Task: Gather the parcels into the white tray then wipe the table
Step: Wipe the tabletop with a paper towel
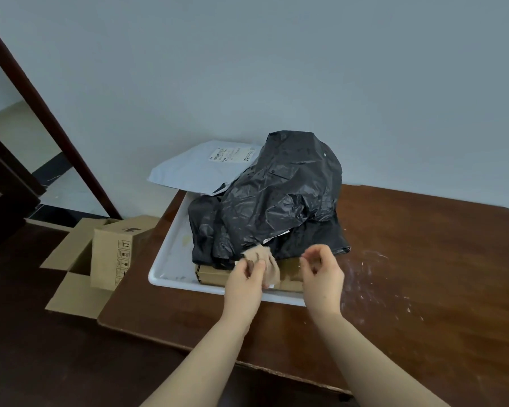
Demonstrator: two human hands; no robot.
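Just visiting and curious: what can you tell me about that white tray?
The white tray is shallow with rounded corners and looks like plastic. It lies flat on the left part of the table. In it lie black bagged parcels and a cardboard box; a white mailer overhangs its far end. Its bare left floor shows a yellowish stain. The left hand holds a cloth over its front rim.

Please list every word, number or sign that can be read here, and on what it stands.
Nothing can be quoted as words.
white mailer: shipping label, print too blurred.
cardboard box on the floor: handling pictograms, including up arrows; no legible words.
black bag: white label, mostly hidden, unreadable.
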